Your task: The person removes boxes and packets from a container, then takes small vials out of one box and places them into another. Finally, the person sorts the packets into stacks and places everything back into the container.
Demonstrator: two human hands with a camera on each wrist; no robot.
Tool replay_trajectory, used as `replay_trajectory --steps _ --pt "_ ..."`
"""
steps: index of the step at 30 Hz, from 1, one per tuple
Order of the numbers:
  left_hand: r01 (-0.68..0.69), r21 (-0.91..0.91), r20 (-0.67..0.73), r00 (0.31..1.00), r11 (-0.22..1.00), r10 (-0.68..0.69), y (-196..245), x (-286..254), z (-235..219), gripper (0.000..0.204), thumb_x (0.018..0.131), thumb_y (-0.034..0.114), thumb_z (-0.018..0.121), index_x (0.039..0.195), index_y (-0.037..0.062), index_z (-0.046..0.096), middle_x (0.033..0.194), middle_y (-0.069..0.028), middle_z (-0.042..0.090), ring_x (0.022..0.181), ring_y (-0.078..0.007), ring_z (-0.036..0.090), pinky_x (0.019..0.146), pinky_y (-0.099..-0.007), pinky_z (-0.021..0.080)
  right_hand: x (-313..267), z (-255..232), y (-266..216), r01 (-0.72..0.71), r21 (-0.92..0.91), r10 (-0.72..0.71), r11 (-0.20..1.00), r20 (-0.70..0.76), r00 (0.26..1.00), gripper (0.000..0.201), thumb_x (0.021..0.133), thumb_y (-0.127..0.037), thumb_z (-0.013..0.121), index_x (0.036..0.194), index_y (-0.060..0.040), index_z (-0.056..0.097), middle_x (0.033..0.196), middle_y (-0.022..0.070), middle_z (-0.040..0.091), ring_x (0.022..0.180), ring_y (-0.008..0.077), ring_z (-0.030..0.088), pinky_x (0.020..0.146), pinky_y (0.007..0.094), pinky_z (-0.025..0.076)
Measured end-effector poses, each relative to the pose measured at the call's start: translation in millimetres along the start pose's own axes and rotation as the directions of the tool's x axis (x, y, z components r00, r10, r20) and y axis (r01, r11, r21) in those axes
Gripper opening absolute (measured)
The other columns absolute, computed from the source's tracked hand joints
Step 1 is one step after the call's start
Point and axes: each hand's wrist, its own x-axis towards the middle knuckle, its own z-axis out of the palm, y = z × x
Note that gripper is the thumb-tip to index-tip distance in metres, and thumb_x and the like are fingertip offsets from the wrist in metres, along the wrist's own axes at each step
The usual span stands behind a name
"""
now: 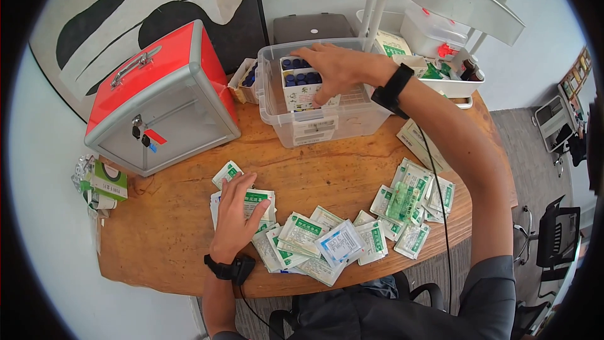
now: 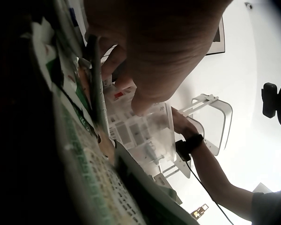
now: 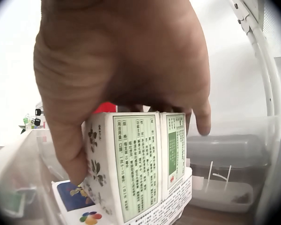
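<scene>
Inside, the clear bin (image 1: 371,113) holds vial boxes (image 1: 303,96).

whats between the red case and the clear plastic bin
In the head view, a small open cardboard box with blue-topped items lies between the red case and the clear plastic bin.

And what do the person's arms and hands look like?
Left hand and right hand: both bare. Each wrist wears a black strap with a small boxy black device and a thin black cable. The short dark grey right sleeve ends above the elbow.
</scene>
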Motion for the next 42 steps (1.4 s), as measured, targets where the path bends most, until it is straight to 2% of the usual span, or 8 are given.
replay_trajectory --steps 6,13,15,20,23,27,32,42 --pt "0.017 -0.093 -0.014 1.0 0.996 -0.018 2 1 3 0.052 0.099 0.024 0.073 0.141 -0.0015 0.058 0.14 -0.0233 0.063 0.137 -0.0432 0.056 0.126 -0.0583 0.028 -5 -6 -10 0.037 0.075 -0.036 0.996 -0.015 0.999 0.092 0.068 -0.029 0.09 0.144 0.0018 0.048 0.123 0.0259 0.066 0.115 0.0427 0.066 0.099 0.0481 0.054" --pt "0.062 -0.17 -0.026 0.997 0.983 -0.068 6 1 -1 0.048 0.1 0.02 0.073 0.139 -0.0026 0.06 0.136 -0.0243 0.067 0.131 -0.0409 0.062 0.112 -0.0449 0.046 -26 -23 -22 0.031 -0.02 -0.033 0.999 -0.122 0.992 0.088 0.067 -0.027 0.089 0.14 0.0021 0.051 0.119 0.0259 0.068 0.112 0.0429 0.066 0.097 0.0487 0.054" --pt "0.066 -0.159 -0.032 0.997 0.985 -0.072 4 1 -2 0.047 0.1 0.02 0.072 0.139 -0.0029 0.06 0.136 -0.0245 0.067 0.13 -0.04 0.063 0.109 -0.0433 0.049 -38 -36 -20 0.113 -0.154 -0.16 0.982 -0.34 0.927 0.08 0.067 -0.032 0.089 0.133 -0.0007 0.056 0.114 0.0218 0.071 0.107 0.0411 0.07 0.093 0.0479 0.058" --pt "0.026 -0.203 -0.111 0.993 0.979 -0.049 7 0 -3 0.058 0.1 0.024 0.074 0.147 -0.0028 0.054 0.136 -0.0236 0.069 0.13 -0.0371 0.064 0.11 -0.0438 0.048 -111 -72 -72 0.175 -0.129 -0.214 0.976 -0.436 0.874 0.075 0.072 -0.03 0.087 0.131 0.0021 0.056 0.111 0.0233 0.071 0.105 0.0427 0.07 0.093 0.0474 0.056" --pt "0.002 -0.297 -0.109 0.993 0.955 -0.037 4 -1 3 0.066 0.099 0.025 0.075 0.153 -0.0018 0.047 0.139 -0.0248 0.067 0.134 -0.0368 0.062 0.113 -0.0452 0.047 -153 -52 -106 0.128 0.064 -0.094 0.99 -0.388 0.917 0.076 0.073 -0.029 0.087 0.132 0.0051 0.054 0.114 0.0264 0.07 0.107 0.0442 0.069 0.096 0.0475 0.055" --pt "-0.004 -0.392 -0.049 0.999 0.92 -0.017 18 2 4 0.078 0.097 0.025 0.078 0.158 -0.0017 0.038 0.147 -0.0296 0.059 0.141 -0.0394 0.056 0.118 -0.0479 0.043 -182 -9 -131 -0.123 0.378 0.164 0.918 -0.077 0.983 0.081 0.075 -0.031 0.088 0.135 0.0073 0.052 0.12 0.0314 0.069 0.115 0.045 0.068 0.101 0.0481 0.053" --pt "0.03 -0.382 0.26 0.963 0.924 0.076 51 8 3 0.104 0.09 0.027 0.085 0.166 0.0004 0.019 0.161 -0.0274 0.042 0.15 -0.0386 0.044 0.125 -0.0505 0.035 -171 59 -123 -0.185 0.429 0.207 0.884 -0.004 0.978 0.098 0.072 -0.038 0.092 0.146 0.0065 0.047 0.124 0.028 0.069 0.113 0.0398 0.07 0.101 0.0432 0.054" --pt "0.215 -0.658 0.365 0.929 0.721 0.057 34 31 31 0.106 0.092 0.027 0.085 0.166 -0.0005 0.014 0.166 -0.028 0.032 0.152 -0.0372 0.04 0.126 -0.0506 0.035 -134 100 -103 -0.301 0.702 0.327 0.646 0.102 0.94 0.105 0.068 -0.041 0.095 0.146 0.0113 0.047 0.127 0.0268 0.069 0.118 0.0341 0.069 0.104 0.0377 0.052"
